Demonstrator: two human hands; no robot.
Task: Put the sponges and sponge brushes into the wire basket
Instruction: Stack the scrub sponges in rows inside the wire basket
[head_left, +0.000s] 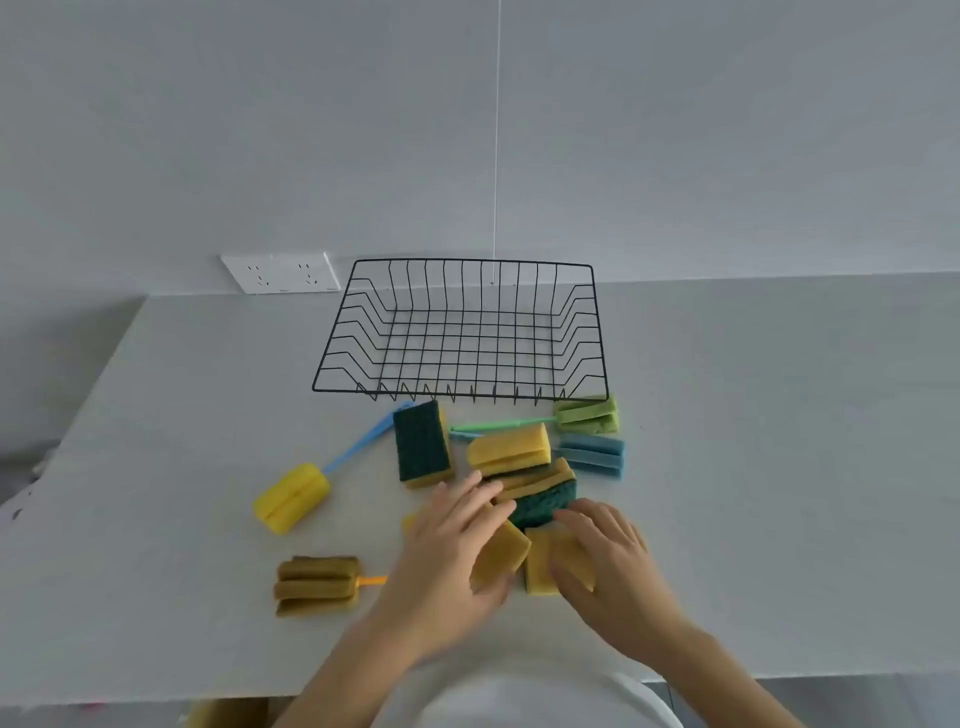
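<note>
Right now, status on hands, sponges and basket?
Left hand and right hand each on a yellow sponge. Wire basket empty. Nothing in the way.

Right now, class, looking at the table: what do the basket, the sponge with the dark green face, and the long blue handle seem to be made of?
Basket: thin black wire, likely coated metal, seen in its open grid.
Sponge: soft yellow foam under a rough dark green scouring layer.
Blue handle: probably smooth moulded plastic, given its even bright colour.

A white wall socket (280, 273) sits on the grey wall (467, 130) behind the pale table (779, 467).
</note>
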